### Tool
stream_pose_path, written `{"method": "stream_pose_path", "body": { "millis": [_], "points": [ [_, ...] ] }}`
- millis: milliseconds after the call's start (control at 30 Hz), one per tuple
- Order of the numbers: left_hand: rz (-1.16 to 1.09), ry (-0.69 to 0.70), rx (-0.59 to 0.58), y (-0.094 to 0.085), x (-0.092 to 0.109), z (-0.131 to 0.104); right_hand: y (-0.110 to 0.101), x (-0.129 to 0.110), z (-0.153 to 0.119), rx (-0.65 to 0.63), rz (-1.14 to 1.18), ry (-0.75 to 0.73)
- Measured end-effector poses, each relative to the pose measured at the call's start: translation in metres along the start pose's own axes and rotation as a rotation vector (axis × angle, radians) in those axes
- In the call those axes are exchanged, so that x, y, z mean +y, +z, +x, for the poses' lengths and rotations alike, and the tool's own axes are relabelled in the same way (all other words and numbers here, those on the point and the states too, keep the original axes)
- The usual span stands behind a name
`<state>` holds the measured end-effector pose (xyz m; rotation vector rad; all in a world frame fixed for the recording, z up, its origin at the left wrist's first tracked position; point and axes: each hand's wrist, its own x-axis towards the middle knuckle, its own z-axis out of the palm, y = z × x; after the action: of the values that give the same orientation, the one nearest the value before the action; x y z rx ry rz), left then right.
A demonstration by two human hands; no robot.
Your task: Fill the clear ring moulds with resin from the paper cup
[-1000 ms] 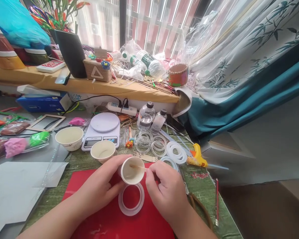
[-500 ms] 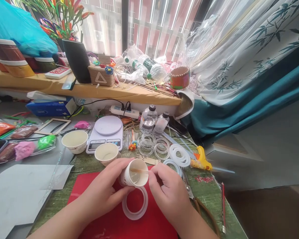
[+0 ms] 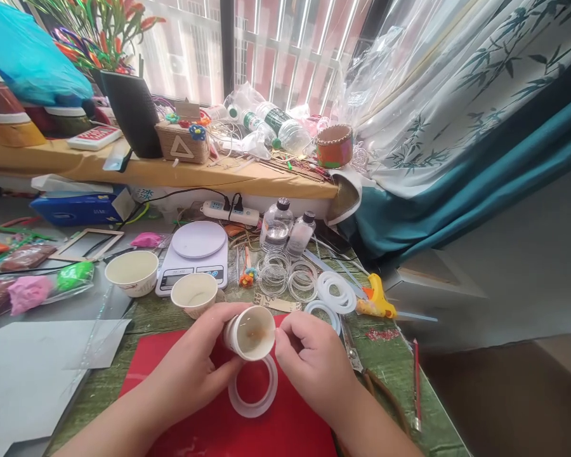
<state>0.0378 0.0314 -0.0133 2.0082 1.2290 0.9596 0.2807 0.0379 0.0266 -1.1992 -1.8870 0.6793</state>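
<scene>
My left hand (image 3: 202, 358) is wrapped round a white paper cup (image 3: 233, 336), tilted so that its mouth faces me. A little clear liquid seems to lie inside it. At the cup's right rim, my right hand (image 3: 316, 365) pinches a thin wooden stick (image 3: 259, 332), whose blurred end reaches into the cup. Most of the stick is hidden by the fingers. Below the cup, a whitish silicone ring mould (image 3: 235, 403) lies on a red sheet (image 3: 295, 425). Another paper cup (image 3: 195, 295) stands just behind my left hand.
Behind are a paper bowl (image 3: 132, 273), a white kitchen scale (image 3: 197, 254) and clear bottles (image 3: 299, 235). Clear rings (image 3: 302, 282), white ring moulds (image 3: 335, 293) and a yellow glue gun (image 3: 380, 298) lie to the right. A pencil (image 3: 417, 387) lies near the table's right edge.
The stick has moved within the tilted cup and now shows only as a brownish blur. My right hand stays at the rim. The whole view has shifted slightly.
</scene>
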Motion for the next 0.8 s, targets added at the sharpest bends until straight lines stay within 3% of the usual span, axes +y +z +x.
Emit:
{"method": "stream_pose_path", "body": {
  "millis": [267, 600, 800],
  "points": [
    [-0.213, -0.124, -0.041, -0.0012, -0.0012, 0.0, -0.0018, 0.0052, 0.0017, 0.007, 0.12, 0.136],
    [-0.535, -0.188, -0.092, -0.0026, 0.0034, 0.0026, -0.0067, -0.0025, -0.0008, -0.006, 0.209, 0.081],
    [-0.605, -0.187, -0.136, -0.0032, 0.0067, 0.0052, -0.0078, -0.0026, -0.0008, -0.028, 0.187, 0.027]
  ]
}}
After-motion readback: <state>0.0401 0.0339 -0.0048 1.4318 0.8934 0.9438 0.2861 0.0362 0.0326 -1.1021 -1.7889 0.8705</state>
